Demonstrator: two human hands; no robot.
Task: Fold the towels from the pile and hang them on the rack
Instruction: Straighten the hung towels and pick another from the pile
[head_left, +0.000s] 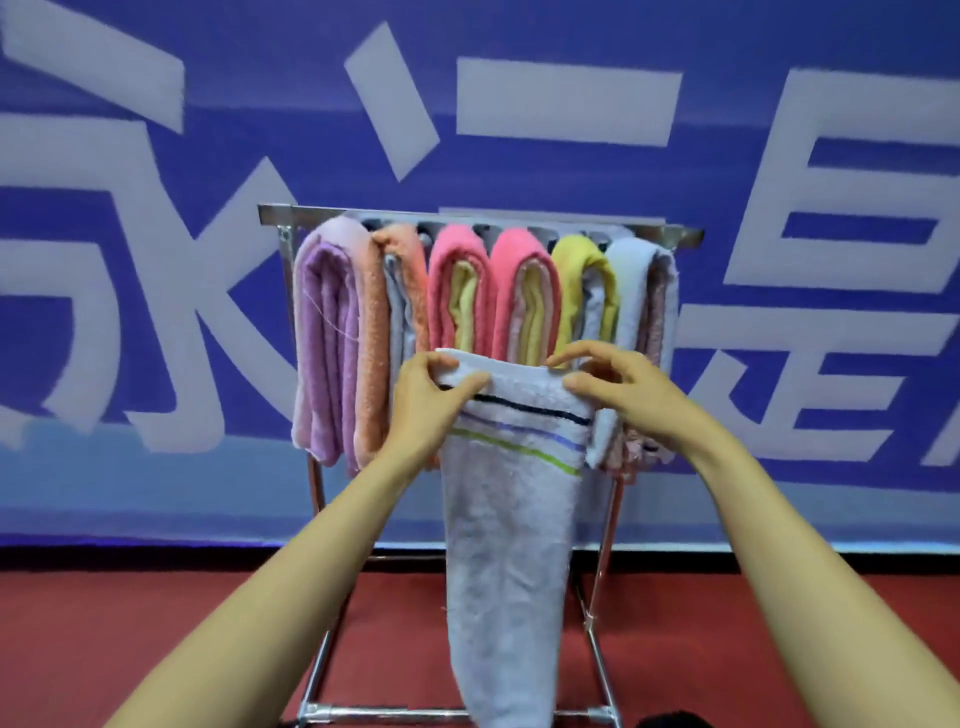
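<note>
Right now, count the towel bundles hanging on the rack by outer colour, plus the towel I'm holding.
Lilac bundle: 1
Orange bundle: 1
Pink bundles: 2
Yellow bundle: 1
Pale blue bundle: 1
Striped towel, held: 1
Total: 7

A pale striped towel (511, 545) hangs folded before the metal rack (675, 235), which carries six colourful folded towels (483, 296).
</note>
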